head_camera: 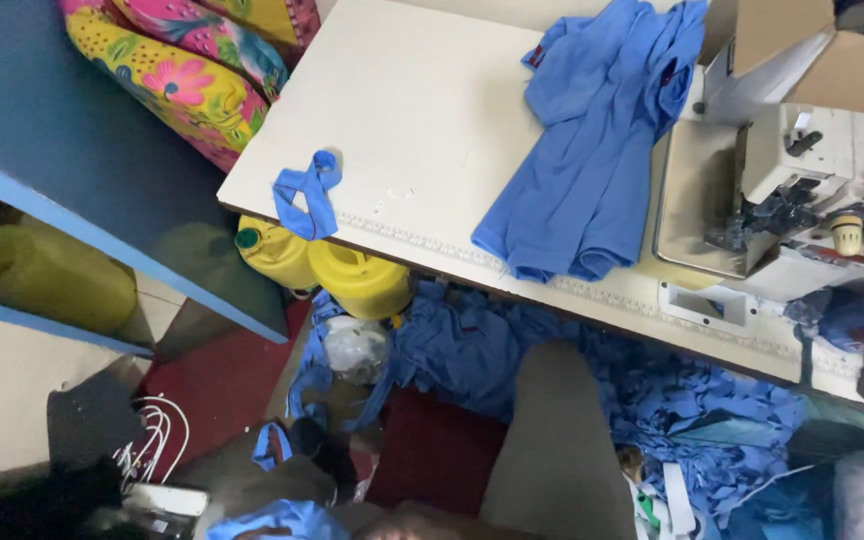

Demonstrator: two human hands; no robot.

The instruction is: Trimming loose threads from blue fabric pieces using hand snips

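Blue garment [592, 150] lies folded on the counter [422, 110] just left of the sewing machine [812, 190], handy for stitching; a blue strip [309, 192] sits near the edge. Neither hand shows, so I can't tell their grip.

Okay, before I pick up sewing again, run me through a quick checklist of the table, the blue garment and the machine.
1. Blue garment lies fully on the table: ok, folded beside the sewing machine.
2. Garment under the needle: not ok, it lies left of the machine.
3. Blue strip secure: not ok, it hangs at the table's front edge.
4. Floor under the table free of scraps: not ok, blue offcuts are piled there.
5. Yellow jugs out of the way: cannot tell, they sit under the table edge.
6. Hands ready: cannot tell, neither shows.
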